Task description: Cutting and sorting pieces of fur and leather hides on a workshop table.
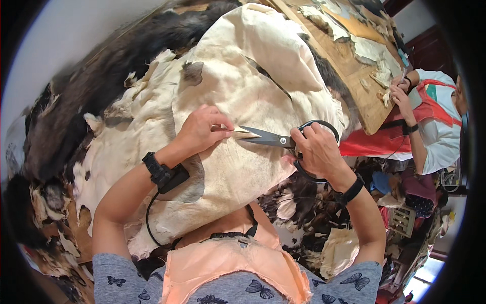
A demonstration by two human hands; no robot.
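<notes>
A large cream hide (228, 177) lies spread in front of me over dark fur, with a long slit near its upper middle and grey patches on it. My left hand (205, 129) pinches a small pale flap of the hide beside the tips of the scissors. My right hand (316, 152) grips the large black-handled scissors (273, 139), whose blades point left at that flap, slightly apart over the leather.
Dark furs (61, 121) line the left and back. At upper right is a wooden board (369, 106) with scraps. A co-worker in a red apron (428, 101) holds something small there. Hide scraps (339, 248) and a wooden crate (402, 220) lie at lower right.
</notes>
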